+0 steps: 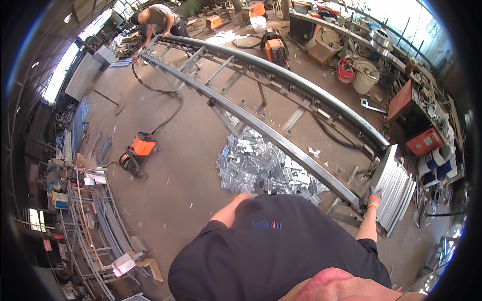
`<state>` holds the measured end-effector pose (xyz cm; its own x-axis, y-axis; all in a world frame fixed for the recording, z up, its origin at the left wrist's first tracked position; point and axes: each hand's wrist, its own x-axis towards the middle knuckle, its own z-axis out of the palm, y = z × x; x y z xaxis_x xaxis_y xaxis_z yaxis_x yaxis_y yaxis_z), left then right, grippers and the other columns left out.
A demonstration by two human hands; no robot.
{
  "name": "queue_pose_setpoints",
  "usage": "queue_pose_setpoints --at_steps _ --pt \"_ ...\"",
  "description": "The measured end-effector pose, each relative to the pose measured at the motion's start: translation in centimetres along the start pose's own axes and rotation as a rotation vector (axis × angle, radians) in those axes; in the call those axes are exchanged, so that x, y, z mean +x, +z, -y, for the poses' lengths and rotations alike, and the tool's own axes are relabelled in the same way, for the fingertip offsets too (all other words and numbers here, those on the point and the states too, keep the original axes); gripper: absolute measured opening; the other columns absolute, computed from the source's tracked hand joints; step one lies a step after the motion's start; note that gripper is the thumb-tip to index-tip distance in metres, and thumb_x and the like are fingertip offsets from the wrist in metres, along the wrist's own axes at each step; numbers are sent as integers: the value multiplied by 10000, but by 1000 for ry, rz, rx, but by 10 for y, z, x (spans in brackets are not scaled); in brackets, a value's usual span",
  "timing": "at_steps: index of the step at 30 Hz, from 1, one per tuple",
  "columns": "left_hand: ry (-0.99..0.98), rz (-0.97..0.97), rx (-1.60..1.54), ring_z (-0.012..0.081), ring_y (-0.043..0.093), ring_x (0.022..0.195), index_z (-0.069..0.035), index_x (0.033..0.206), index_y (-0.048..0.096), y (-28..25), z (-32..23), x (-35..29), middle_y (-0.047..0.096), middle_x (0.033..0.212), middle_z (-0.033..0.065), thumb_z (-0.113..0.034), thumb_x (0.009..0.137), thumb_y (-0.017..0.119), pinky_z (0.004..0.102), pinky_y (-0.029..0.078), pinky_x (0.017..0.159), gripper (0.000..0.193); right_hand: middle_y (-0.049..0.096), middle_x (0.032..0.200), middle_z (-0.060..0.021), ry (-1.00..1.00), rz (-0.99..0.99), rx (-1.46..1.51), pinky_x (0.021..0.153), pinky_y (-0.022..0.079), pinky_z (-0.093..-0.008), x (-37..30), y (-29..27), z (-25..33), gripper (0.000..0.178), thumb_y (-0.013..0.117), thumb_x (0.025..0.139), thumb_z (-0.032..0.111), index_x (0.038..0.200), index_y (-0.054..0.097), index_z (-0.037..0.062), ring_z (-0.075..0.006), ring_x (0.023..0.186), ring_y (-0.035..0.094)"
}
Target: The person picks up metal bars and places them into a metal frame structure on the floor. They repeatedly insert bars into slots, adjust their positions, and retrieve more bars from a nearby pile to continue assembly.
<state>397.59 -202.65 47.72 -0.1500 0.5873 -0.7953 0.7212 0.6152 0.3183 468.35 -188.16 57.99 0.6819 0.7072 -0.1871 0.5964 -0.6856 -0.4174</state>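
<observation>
The bars (398, 193) lie in a stack at your right hand (374, 192), beside the near end of the frame (271, 131). Your gloved right fingers reach the stack's inner edge; whether they pinch a bar or merely rest there, I cannot tell. Your left hand (248, 194) is half hidden behind your chest, at the near edge of the brackets (261, 163); I cannot tell whether it is spread or holding anything.

To handle the bars well, get a sure grip on one at a time, since the stack looks likely to slide. Mind your right fingers between bars and frame, where they could be pinched. Let your left hand pick from the brackets' edge rather than dig into the heap; their edges may be sharp.

Beyond both hands, a co-worker (160, 20) bends over the frame's far end. Ahead and left of your left hand sits an orange machine (143, 144) with its cable (173, 93); step wide of that.
</observation>
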Motion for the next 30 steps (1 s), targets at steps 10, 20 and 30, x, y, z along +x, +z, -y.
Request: queue_pose_setpoints --at_steps 10,20,30 --pt "10 38 -20 420 532 1381 34 1419 585 -8 11 -21 564 1464 286 -638 832 694 478 444 1129 899 473 1540 -282 -320 183 -816 1173 398 -473 8 16 -23 523 559 999 374 1517 524 311 -424 1405 487" --pt "-87 -83 -276 373 654 1211 13 1167 739 0 55 -19 711 1247 240 -487 848 740 440 509 1006 593 555 1450 -303 135 1 -108 1124 453 -493 -29 -25 40 913 747 807 513 1515 459 14 -444 1347 544" --pt "19 -18 -140 410 597 1294 -17 1317 649 -6 91 -24 647 1332 291 -451 881 712 438 490 1060 618 533 1491 -281 123 -41 -255 1137 434 -497 -7 -2 7 949 709 833 585 1547 426 27 -427 1367 536"
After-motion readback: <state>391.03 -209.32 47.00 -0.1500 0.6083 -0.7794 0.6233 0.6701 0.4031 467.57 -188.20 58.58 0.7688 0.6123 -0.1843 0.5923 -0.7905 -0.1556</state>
